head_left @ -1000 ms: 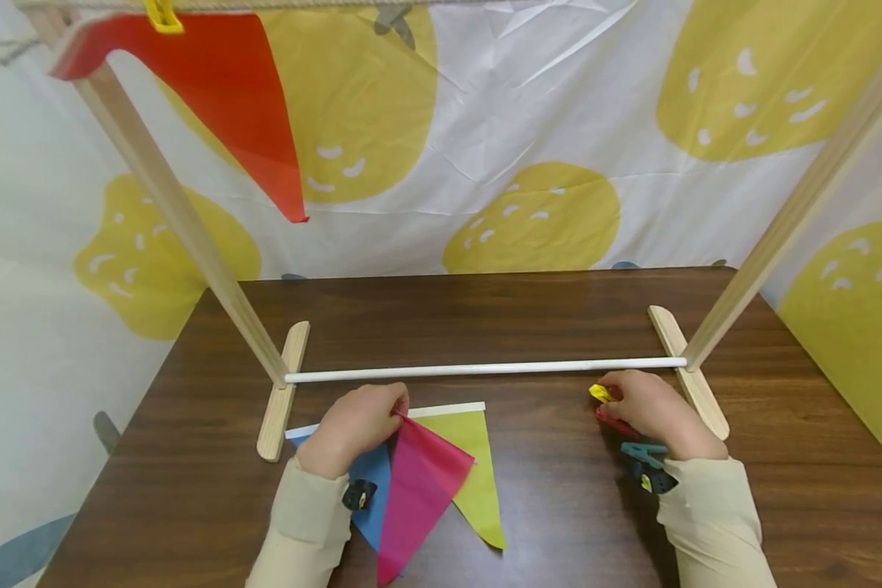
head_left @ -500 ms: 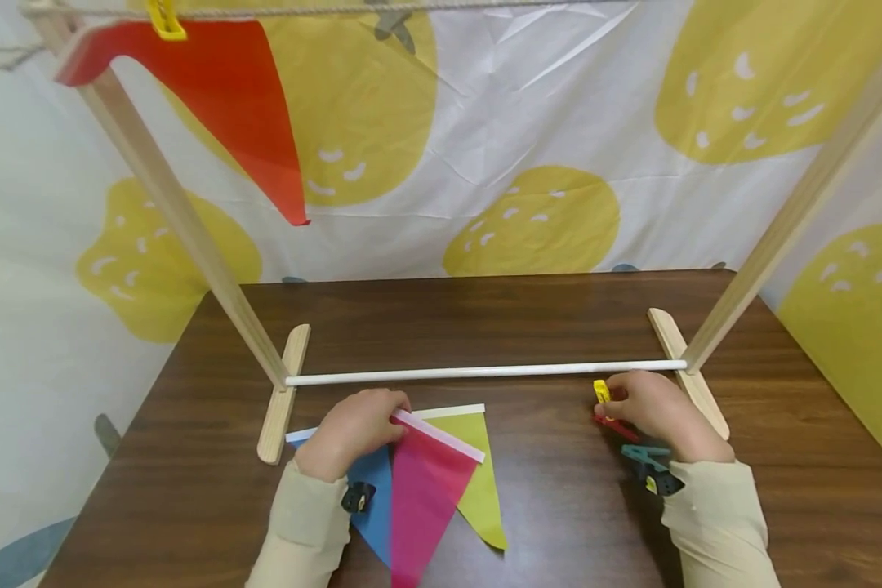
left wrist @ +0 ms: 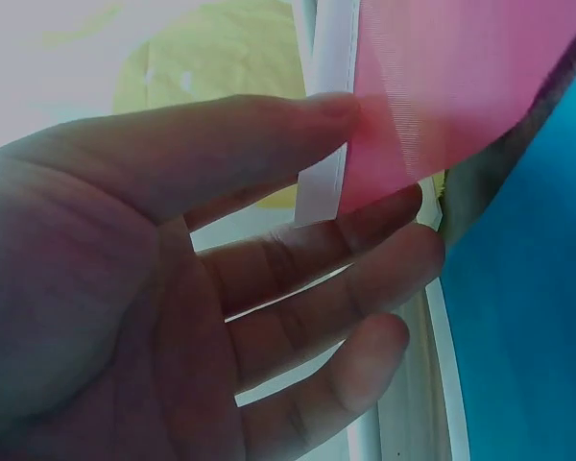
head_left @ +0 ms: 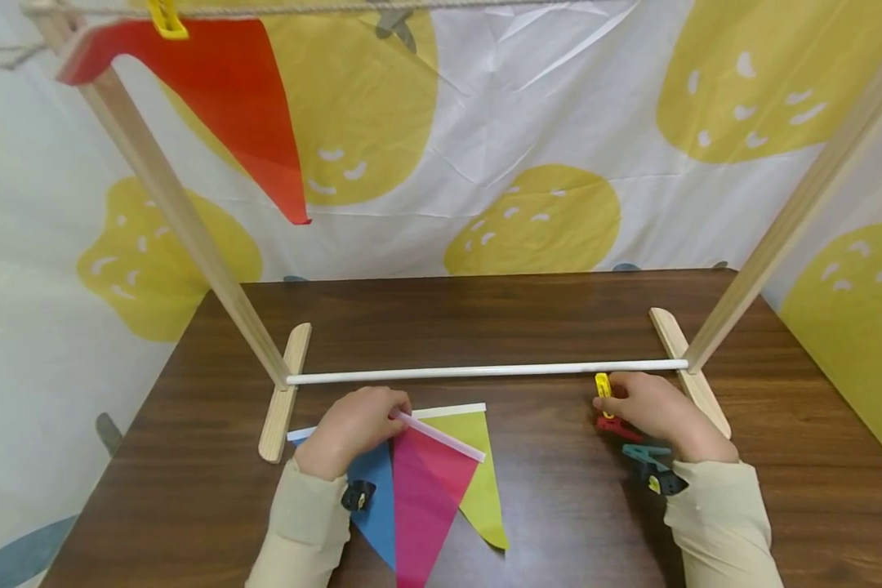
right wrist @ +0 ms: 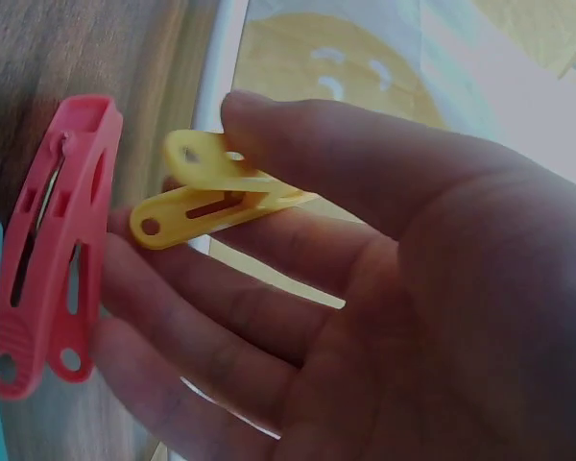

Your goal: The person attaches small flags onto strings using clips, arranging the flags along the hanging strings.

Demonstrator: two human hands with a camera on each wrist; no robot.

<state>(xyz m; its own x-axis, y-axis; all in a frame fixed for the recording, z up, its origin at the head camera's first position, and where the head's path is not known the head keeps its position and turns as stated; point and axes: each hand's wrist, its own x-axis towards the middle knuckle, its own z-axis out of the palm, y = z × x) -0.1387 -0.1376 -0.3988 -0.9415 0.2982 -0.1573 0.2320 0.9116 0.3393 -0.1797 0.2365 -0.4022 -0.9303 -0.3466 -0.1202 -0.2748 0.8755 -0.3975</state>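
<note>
My left hand [head_left: 360,429] pinches one corner of a pink pennant [head_left: 429,490] by its white top band, thumb on one side and fingers behind, as the left wrist view shows. Under it lie a blue pennant [head_left: 373,482] and a yellow-green pennant [head_left: 481,482]. Over to the right, my right hand [head_left: 657,412] holds a yellow clothespin [head_left: 603,395] between thumb and fingers. In the right wrist view a red clothespin [right wrist: 62,240] is close by the fingertips. A teal clothespin [head_left: 645,453] lies nearer the wrist.
A wooden stand with a left post [head_left: 184,212], a right post [head_left: 801,196] and a white bottom rod [head_left: 485,371] spans the table. From the rope [head_left: 353,8] at the top, a red pennant [head_left: 228,98] hangs by another yellow clothespin [head_left: 167,18]. A lemon-print cloth backs the table.
The pink pennant has turned so its white band now shows along the top. In my right hand the yellow clothespin has tipped upright, lifted slightly off the red one.
</note>
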